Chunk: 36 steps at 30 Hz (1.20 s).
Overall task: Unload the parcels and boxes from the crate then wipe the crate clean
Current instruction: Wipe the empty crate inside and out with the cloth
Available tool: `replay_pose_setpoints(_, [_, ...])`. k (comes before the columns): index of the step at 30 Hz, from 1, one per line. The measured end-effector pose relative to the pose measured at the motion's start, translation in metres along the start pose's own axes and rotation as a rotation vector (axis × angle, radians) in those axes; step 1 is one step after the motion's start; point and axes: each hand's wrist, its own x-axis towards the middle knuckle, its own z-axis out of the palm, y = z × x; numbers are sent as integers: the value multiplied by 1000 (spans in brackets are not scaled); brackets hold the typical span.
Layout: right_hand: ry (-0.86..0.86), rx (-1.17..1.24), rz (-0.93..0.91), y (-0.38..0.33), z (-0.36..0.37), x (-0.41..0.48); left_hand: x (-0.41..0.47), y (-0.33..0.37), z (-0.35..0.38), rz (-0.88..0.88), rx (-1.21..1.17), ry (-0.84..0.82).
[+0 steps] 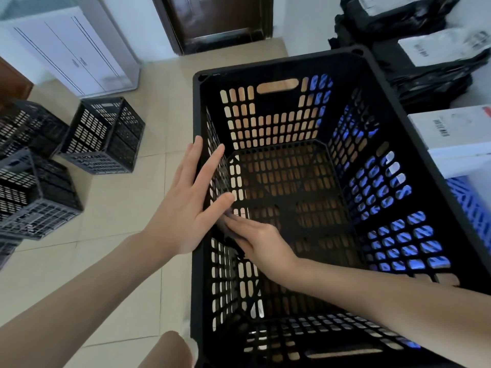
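Beige tiled floor is seen throughout, bounded at the far side by a dark brown door and a white cabinet.

Item 1: black perforated crate, placed at centre, upright, with slotted walls and handle cut-outs at the near and far ends. No parcel or box is held inside it.

Item 2: left grip, released, its fingers straight and spread, laid flat against the top of the crate's left wall.

Item 3: right grip, reached down inside the crate, its fingers extended and pressed on a dark cloth against the inner face of the left wall.

Item 4: black parcel bags with white labels, stacked just beyond the crate's right far corner.

Item 5: white box with a barcode, set beside the crate's right wall, above a blue crate.

Item 6: spare black crates, grouped on the floor at left, well apart from the central crate.
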Motion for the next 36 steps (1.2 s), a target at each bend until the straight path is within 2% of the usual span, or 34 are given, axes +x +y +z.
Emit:
replay_pose_setpoints(5, [-226,-236,259,41,29,6,-1,0,0,-6,-13,1])
replay_pose_setpoints(8, [-282,-272,432,54,40,11,1,0,0,-10,-11,4])
replay_pose_setpoints(11, [-272,-239,481,53,39,14,0,0,0,-16,-7,7])
replay_pose_setpoints(14, [-157,-116,380,37,26,10,0,0,0,-5,-18,7])
replay_pose_setpoints(19, [126,128,80,-17,-2,2,0,-2,1,10,-32,1])
replay_pose_setpoints(22, [188,206,-80,-38,-8,-8,0,-3,1,18,-31,-2])
replay_pose_setpoints(25, [120,170,-80,-32,-2,-19,0,-3,1,23,-39,-3])
replay_pose_setpoints(32, [-234,-101,286,28,29,-25,0,-1,1,-4,-34,6])
replay_pose_setpoints(36, [-317,-180,399,48,41,-15,0,-2,1,-4,-28,1])
